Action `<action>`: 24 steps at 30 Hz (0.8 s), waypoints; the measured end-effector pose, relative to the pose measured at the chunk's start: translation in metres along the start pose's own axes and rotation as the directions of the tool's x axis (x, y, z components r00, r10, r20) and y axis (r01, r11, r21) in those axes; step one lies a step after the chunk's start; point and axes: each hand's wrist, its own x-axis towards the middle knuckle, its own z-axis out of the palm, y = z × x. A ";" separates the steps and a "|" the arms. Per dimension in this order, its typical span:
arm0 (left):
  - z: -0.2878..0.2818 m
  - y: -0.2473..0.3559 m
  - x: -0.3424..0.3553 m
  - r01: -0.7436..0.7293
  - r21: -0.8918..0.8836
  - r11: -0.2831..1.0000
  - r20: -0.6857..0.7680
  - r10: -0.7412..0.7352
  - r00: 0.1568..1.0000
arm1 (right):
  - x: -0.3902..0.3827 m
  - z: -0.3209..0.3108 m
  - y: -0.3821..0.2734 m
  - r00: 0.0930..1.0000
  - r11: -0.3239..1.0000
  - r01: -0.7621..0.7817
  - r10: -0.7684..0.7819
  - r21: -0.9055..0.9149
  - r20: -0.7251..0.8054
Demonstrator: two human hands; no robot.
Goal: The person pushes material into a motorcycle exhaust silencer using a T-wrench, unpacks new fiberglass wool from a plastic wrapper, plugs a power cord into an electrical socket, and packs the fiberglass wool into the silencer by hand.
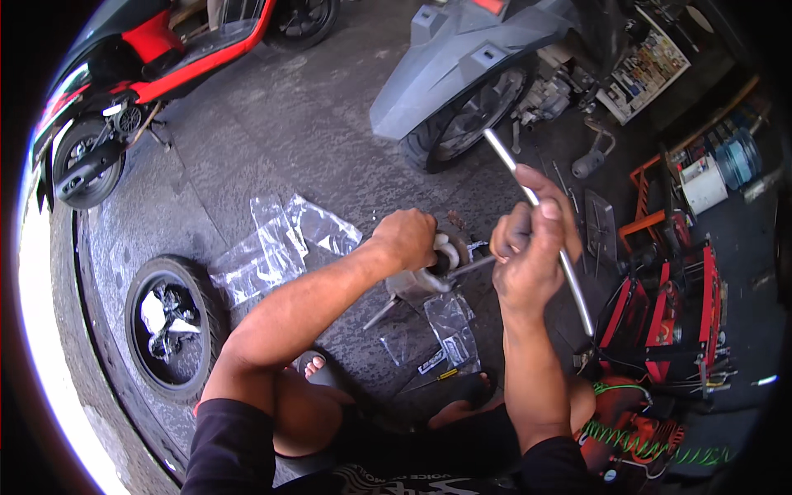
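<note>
Metal part (412, 285), grey and rounded with an opening on one side, lies on the dark floor (272, 161) in the middle of the scene, just far of the person's feet. The left hand (404, 239) is on its far left edge, knuckles bent and fingers curled down against it; the fingertips are hidden, so I cannot tell whether they clamp it. The right hand (532, 256), to the right of the part, is closed firmly around a straight silvery bar (577, 294), which slants from far left to near right. A thinner rod (473, 266) runs between the part and this hand; the fingers hide whether it joins the bar.

Clear plastic sheets (305, 235) lie to the left of the part, and a black wheel (213, 330) lies flat farther left. Near the feet are a small clear bag (456, 318) and a yellow-handled screwdriver (446, 374). A grey scooter front (454, 82) stands far off, a red scooter (210, 82) far left, and a red toolbox (660, 318) on the right.
</note>
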 end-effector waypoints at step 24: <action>0.009 -0.006 -0.004 -0.128 -0.133 0.983 -0.026 0.126 0.992 | 0.016 0.005 0.005 0.985 0.999 0.016 -0.011 0.029 -0.172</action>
